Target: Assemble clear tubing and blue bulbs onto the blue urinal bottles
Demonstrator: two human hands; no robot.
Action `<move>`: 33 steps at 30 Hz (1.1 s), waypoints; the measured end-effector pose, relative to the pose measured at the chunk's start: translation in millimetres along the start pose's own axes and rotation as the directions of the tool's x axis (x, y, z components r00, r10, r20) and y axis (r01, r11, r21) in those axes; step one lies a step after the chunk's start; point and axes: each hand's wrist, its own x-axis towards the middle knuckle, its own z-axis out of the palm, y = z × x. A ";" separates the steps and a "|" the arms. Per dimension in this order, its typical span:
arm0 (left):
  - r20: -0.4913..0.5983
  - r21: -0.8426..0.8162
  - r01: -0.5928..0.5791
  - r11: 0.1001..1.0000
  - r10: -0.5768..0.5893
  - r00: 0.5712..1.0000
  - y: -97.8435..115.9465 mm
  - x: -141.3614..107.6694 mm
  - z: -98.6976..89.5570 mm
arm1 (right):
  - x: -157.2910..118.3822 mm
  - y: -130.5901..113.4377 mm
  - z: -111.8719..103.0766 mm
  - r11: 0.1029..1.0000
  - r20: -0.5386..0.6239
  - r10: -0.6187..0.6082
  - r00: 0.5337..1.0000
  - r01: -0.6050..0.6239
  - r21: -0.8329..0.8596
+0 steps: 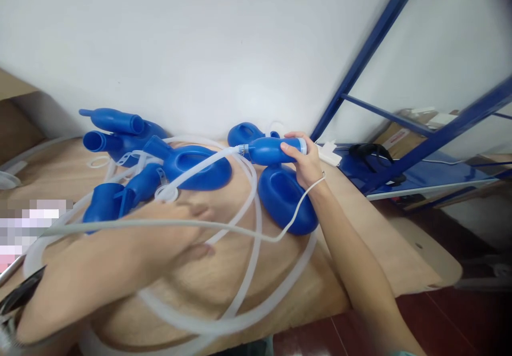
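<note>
My right hand (306,158) is wrapped round the end of a blue bottle-shaped part (266,151) with a pale cap. A translucent hose (204,166) joins the part's left end at a small clamp. Below it lies a blue oval container (286,198), close to my right wrist. My left hand (184,230), smeared by motion, is over the table near the coiled hoses; its fingers look apart, with nothing seen between them. Another blue container (200,168) lies beyond my left hand, with a white ring cap (167,193) beside it.
More blue containers (120,137) stand at the back left against the wall. Loops of hose spread over the wooden table (400,260). A white cable (236,230) runs across to my right wrist. At the right is a blue metal frame (368,46) with a shelf and boxes.
</note>
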 end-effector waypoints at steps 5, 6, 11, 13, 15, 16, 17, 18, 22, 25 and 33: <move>-0.334 0.320 0.017 0.947 0.096 0.938 -18.5 44.7 -7.2 | -10.8 -15.6 1.7 0.992 0.082 -0.099 0.992 0.104 -0.070; -0.385 0.341 0.026 0.940 0.115 0.916 -19.8 50.3 -5.0 | -14.7 -18.4 3.2 0.986 0.110 -0.129 0.985 0.140 -0.095; -0.363 0.173 -0.058 0.983 0.118 0.924 -29.8 63.5 15.9 | -35.3 -31.6 13.7 0.965 0.242 -0.191 0.951 0.227 -0.130; -0.350 0.051 -0.028 0.998 0.044 0.936 -33.6 66.5 20.8 | -36.8 -36.1 12.9 0.975 0.257 -0.160 0.953 0.194 -0.112; -0.334 -0.080 0.025 0.997 -0.050 0.941 -35.0 70.1 22.9 | -31.4 -38.6 6.2 0.985 0.288 -0.116 0.951 0.146 -0.088; -0.326 -0.149 0.057 0.987 -0.103 0.940 -34.9 72.3 24.1 | -26.6 -38.7 0.7 0.987 0.314 -0.097 0.944 0.132 -0.090; -0.315 -0.221 0.092 0.971 -0.160 0.935 -34.6 74.8 26.0 | -20.9 -37.9 -5.9 0.986 0.344 -0.085 0.935 0.130 -0.109; -0.305 -0.288 0.126 0.949 -0.216 0.928 -34.3 77.5 28.7 | -15.0 -35.9 -13.4 0.978 0.372 -0.079 0.925 0.144 -0.149; -0.228 -0.492 0.192 0.849 -0.339 0.913 -35.5 92.0 46.3 | -2.3 -15.4 -46.1 0.895 0.410 -0.049 0.911 0.223 -0.387; -0.198 -0.572 0.186 0.799 -0.354 0.914 -35.1 108.2 56.2 | -14.3 13.6 -65.5 0.836 0.309 -0.101 0.946 0.249 -0.489; -0.196 -0.539 0.109 0.835 -0.250 0.948 -9.0 172.0 67.1 | -78.2 67.9 -75.4 0.812 0.148 -0.211 0.966 0.257 -0.523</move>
